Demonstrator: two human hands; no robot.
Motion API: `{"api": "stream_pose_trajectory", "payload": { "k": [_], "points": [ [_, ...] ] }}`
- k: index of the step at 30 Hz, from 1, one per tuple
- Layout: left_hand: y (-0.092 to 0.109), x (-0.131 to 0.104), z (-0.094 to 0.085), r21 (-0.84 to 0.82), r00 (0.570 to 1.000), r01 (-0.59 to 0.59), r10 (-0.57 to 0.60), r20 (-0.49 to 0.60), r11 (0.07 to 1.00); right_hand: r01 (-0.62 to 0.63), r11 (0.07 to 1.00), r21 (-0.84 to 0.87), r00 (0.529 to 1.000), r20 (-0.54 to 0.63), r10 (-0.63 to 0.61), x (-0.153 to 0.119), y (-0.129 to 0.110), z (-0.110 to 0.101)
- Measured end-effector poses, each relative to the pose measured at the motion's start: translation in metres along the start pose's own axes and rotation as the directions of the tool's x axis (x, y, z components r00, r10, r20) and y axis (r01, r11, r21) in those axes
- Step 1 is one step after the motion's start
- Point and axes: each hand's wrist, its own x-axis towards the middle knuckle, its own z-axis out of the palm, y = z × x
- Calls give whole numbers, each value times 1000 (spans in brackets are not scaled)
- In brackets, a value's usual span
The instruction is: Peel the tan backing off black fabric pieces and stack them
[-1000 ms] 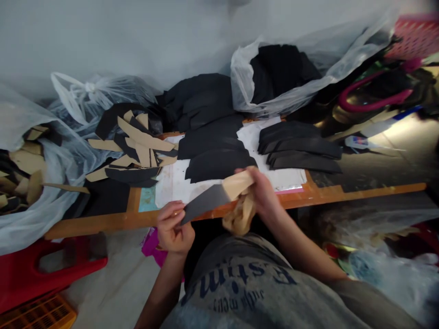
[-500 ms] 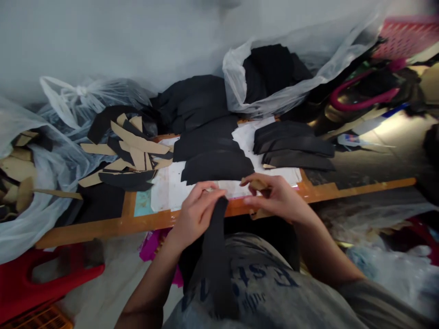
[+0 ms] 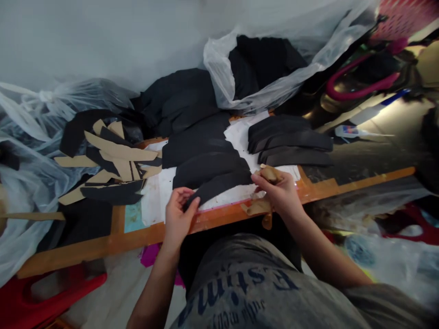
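Between the thumb and fingers of my left hand is the left end of a curved black piece, which lies at the front of the overlapping row of black pieces on white paper. My right hand is closed on crumpled brown strips; part of them hangs below the palm at the table edge. Just behind my right hand sits a smaller stack of black curved pieces.
Black and tan offcuts are heaped at the left beside clear plastic bags. An open plastic bag of black pieces stands at the back. At the right lie a small white bottle and a pink-handled item.
The black piece that hung from my left hand over my lap now lies on the front of the row. My left hand moved left and down; my right hand moved slightly right.
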Motion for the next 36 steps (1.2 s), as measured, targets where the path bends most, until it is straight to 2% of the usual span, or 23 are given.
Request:
{"api": "stream_pose_trajectory", "payload": {
  "k": [2, 4, 7, 11, 15, 21, 28, 32, 36],
  "points": [
    [-3, 14, -7, 45, 988, -13, 20, -151, 999, 60, 995, -80, 997, -34, -63, 1, 10, 3],
    [-5, 26, -11, 78, 972, -32, 49, -229, 996, 157, 969, -191, 982, -76, -174, 3, 19, 6],
    [-7, 35, -12, 118, 960, -68, 97, -262, 991, 259, 915, -310, 950, -91, -300, 4, 30, 9],
    [-14, 34, -11, 132, 951, -84, 119, -287, 988, 343, 842, -417, 920, -29, -390, 4, 38, 10],
    [-19, 32, -10, 135, 951, -77, 114, -288, 988, 371, 806, -461, 900, -35, -434, 4, 41, 11],
    [-25, 36, -8, 184, 959, -104, 148, -242, 977, 340, 749, -568, 900, -35, -435, 4, 42, 13],
    [-35, 41, -8, 304, 950, -160, 230, -211, 939, 327, 655, -681, 917, 62, -394, 6, 42, 11],
    [-33, 40, -7, 390, 940, -198, 287, -185, 900, 308, 524, -794, 930, 137, -340, 9, 39, 13],
    [-25, 36, -3, 525, 934, -236, 339, -109, 818, 223, 364, -904, 970, 167, -178, 14, 28, 13]
  ]
}}
